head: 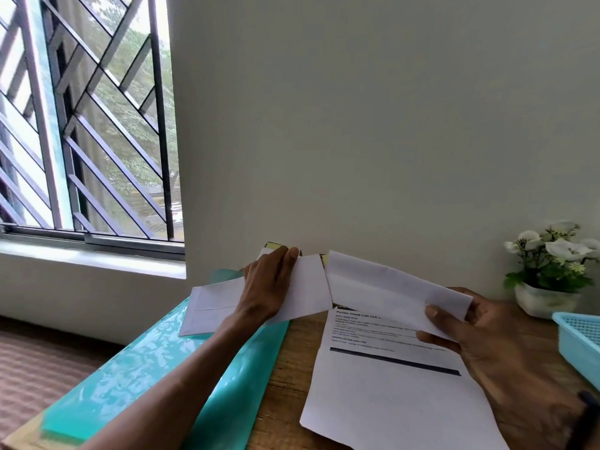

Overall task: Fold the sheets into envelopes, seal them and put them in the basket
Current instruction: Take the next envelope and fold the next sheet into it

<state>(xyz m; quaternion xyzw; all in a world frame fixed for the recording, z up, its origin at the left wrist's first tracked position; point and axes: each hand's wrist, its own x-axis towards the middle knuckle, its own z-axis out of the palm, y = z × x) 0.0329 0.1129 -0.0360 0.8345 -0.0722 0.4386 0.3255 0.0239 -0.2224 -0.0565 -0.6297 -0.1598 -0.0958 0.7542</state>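
Note:
My right hand (487,332) grips a folded white sheet (383,287) by its right end and holds it above the table. My left hand (269,284) lies on a white envelope (308,287) at the back of the table, fingers over its far edge. Another white envelope (211,306) lies under my left forearm on a turquoise folder (156,362). A printed sheet (389,394) lies flat on the wooden table (289,384) below the folded one. The blue basket (581,345) stands at the right edge, only partly in view.
A white pot of white flowers (552,271) stands at the back right against the wall. A barred window (87,125) is on the left, with floor below it. A yellow-edged object (276,245) peeks out behind my left hand.

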